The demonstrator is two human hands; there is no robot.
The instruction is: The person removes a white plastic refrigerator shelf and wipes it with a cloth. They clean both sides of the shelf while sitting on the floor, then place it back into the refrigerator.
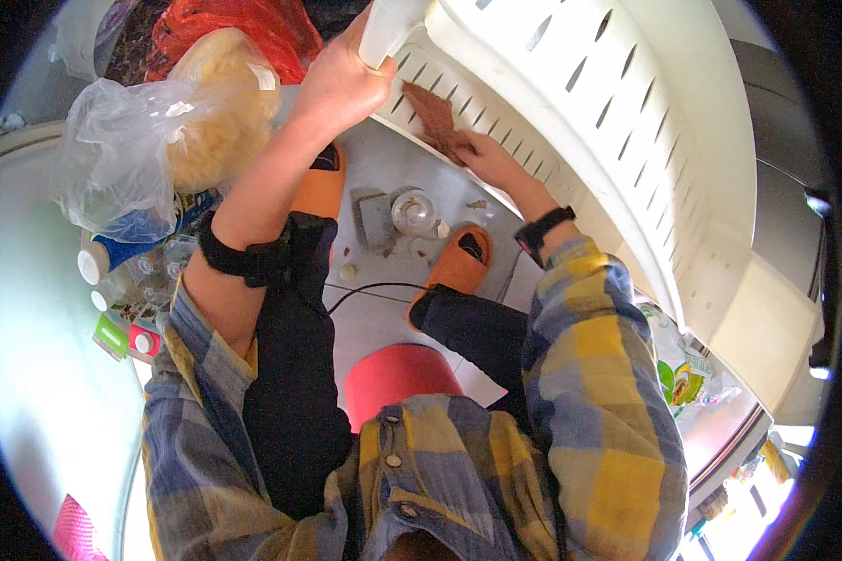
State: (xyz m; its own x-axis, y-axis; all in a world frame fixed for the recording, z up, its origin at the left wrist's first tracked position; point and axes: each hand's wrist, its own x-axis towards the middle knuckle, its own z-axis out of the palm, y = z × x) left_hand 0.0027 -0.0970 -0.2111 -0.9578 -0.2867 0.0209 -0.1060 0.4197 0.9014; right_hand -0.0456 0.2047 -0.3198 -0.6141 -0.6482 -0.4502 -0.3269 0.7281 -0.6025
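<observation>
My left hand (347, 88) is wrapped around a white plastic post (393, 26) of a slotted plastic rack. Bunched in my right hand (490, 163) is a brown cloth (429, 112), which lies against the lower slotted shelf (526, 130) near its edge. Above that, the upper slotted shelf (621, 91) curves across the upper right. Part of the left hand's grip is hidden behind the wrist and post.
Between orange slippers (456, 263) on the tiled floor are a clear round container (414, 212) and a grey block (375, 220). A pink stool (401, 379) sits beneath me. Left are a clear plastic bag (116, 151), a red bag (238, 28) and several bottles (123, 252).
</observation>
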